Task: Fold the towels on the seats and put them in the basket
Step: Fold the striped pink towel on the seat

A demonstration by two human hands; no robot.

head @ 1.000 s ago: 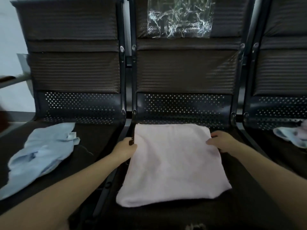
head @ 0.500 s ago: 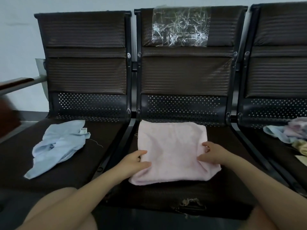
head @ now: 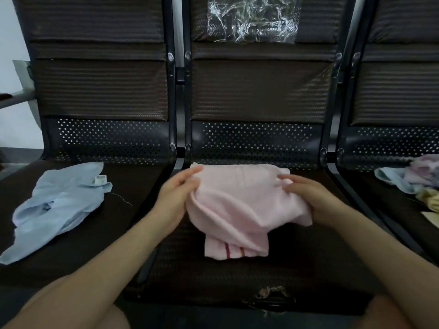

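On the middle seat, left hand and right hand grip the half-folded pink towel; blue towel lies unfolded, no basket visible.

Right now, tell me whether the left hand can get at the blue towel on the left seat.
Probably yes. The left hand grips the pink towel, but bare seat lies between it and the blue towel; it must let go first.
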